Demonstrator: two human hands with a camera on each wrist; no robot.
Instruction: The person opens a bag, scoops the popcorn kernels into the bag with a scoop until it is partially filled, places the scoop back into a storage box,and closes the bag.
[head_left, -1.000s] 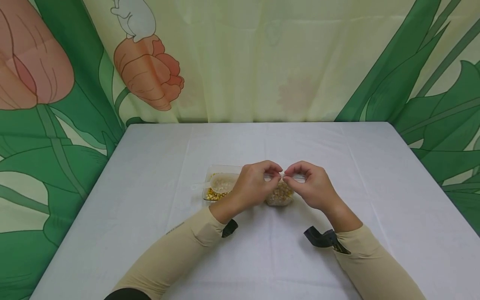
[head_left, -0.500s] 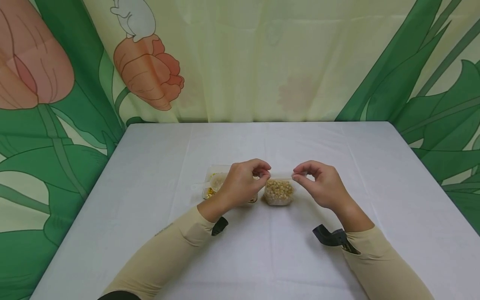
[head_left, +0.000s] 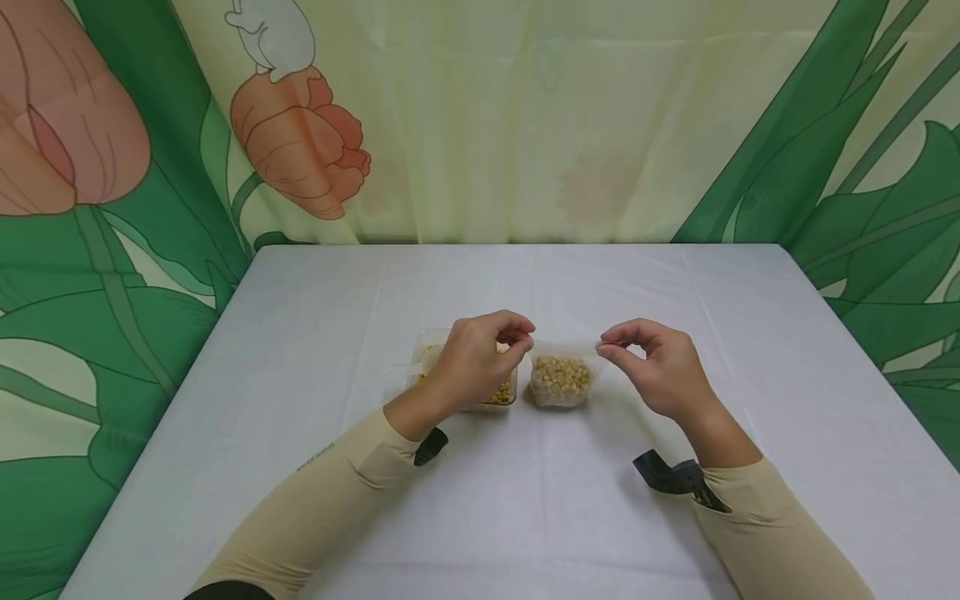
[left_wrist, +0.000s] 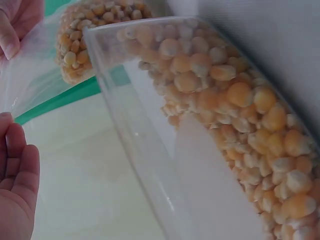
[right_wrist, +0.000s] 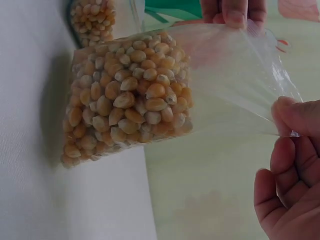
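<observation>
A clear plastic bag of corn kernels (head_left: 561, 379) stands on the table, its lower part filled and its upper part stretched flat. My left hand (head_left: 480, 357) pinches the bag's top at the left corner. The opposite corner is pinched between thumb and fingers of my right hand (head_left: 663, 371). In the right wrist view the bag (right_wrist: 130, 95) shows the film pulled taut between both hands. Left of it sits a clear rectangular container (head_left: 501, 398) of corn kernels, partly hidden by my left hand and forearm.
In the left wrist view, a whitish translucent piece (left_wrist: 210, 170) shows through the wall of the clear container, among the kernels. A white cloth (head_left: 540, 517) covers the table. Behind the table's far edge hangs a printed curtain (head_left: 480, 125).
My hands have moved apart, left hand leftward and right hand rightward, drawing the bag's top out wide. The bag's kernels have come into fuller view.
</observation>
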